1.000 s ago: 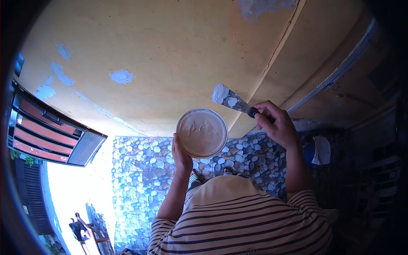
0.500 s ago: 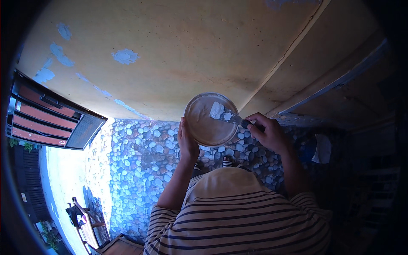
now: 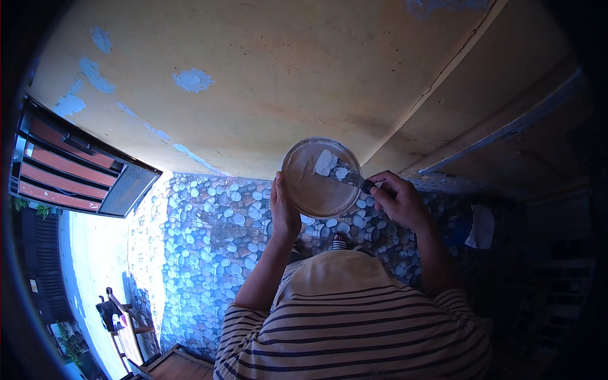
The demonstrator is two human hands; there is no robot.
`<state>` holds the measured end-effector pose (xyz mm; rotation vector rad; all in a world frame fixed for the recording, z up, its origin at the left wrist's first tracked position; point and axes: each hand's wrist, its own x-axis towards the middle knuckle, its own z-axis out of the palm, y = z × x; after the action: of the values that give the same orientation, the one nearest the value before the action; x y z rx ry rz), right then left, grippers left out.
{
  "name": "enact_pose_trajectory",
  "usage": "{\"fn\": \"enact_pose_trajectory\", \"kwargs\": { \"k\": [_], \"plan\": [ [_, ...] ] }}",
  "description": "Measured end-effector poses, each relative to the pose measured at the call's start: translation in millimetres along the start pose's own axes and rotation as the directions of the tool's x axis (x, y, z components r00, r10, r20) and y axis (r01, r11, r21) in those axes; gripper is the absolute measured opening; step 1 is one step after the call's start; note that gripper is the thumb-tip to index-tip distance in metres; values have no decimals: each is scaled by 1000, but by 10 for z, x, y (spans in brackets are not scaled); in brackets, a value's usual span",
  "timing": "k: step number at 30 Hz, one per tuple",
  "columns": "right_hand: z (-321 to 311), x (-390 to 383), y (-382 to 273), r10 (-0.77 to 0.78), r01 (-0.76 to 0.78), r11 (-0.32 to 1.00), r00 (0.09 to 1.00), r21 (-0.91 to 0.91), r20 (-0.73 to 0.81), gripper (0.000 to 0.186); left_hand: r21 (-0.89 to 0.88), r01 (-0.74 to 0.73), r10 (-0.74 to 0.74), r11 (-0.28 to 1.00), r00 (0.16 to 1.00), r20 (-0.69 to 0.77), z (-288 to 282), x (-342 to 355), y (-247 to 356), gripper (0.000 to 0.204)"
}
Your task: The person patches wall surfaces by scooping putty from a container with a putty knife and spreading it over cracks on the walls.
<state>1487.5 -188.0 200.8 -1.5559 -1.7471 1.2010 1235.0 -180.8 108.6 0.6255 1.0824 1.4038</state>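
Scraper (image 3: 345, 175) is located over the mouth of a round tub (image 3: 321, 139), and its long axis lies on a slant: the blade, carrying white paste, points forward and to the person's left, while the dark handle goes back to the right, past the rim. Whether the blade touches the pale filler (image 3: 301, 183) inside (it is seen from above) I cannot tell.

The right hand (image 3: 398, 201) holds the handle between thumb and bent fingers, with its forearm coming from the lower right. The left hand (image 3: 285, 212) supports the tub at its left side, fingers upward along the wall of it; the part underneath is hidden.

Ahead stands a yellowish wall (image 3: 266, 82) with whitish patches (image 3: 194, 80) on its left part. Below is a floor (image 3: 209, 228) with pebble pattern, brightly lit at left. A red-brown slatted panel (image 3: 69, 168) stands at far left.
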Motion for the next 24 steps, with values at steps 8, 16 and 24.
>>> {"fn": "enact_pose_trajectory", "kwargs": {
  "k": [8,16,24],
  "plan": [
    [-50,-11,148,91,-97,958,995,270,36,18,-62,10,-9,998,1000,14,57,56,-45,57],
    [-126,15,161,-5,9,985,1000,170,-24,24,-112,8,0,994,997,72,136,175,-76,60],
    [-280,6,34,38,-22,931,999,364,-38,20,148,-152,137,977,985,107,214,231,-42,61]
  ]
}}
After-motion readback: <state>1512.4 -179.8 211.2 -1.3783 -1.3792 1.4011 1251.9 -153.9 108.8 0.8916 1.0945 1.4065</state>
